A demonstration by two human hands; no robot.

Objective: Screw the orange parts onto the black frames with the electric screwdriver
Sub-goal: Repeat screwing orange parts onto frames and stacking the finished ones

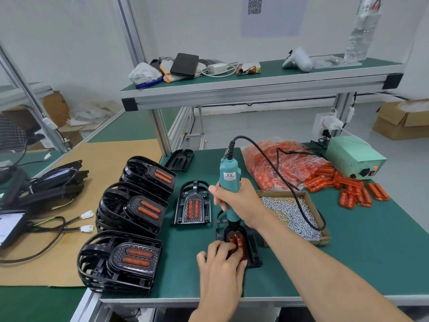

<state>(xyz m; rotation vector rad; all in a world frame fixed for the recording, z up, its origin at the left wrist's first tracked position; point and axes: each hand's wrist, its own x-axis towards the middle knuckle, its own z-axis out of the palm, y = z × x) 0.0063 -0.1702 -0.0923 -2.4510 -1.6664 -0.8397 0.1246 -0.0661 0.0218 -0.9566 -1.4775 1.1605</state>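
A: Where is the work being done?

B: An orange part [236,242] is seated in a black frame [253,249] on the green surface [348,263], near its front edge. It is pressed down by the flat, nearly straight fingers of the left hand [220,261].

A: And the tool?

B: The electric screwdriver [229,189] is gripped upright by the right hand [241,203], fingers wrapped round its barrel, tip set on the orange part. The right forearm is stretched diagonally across the surface.

A: What lies around?

B: A finished frame [192,206] is just to the left, stacked frames [130,228] beyond it. A screw tray [294,214] sits close on the right, under the cable [278,173]. Bare mat is left at the front right.
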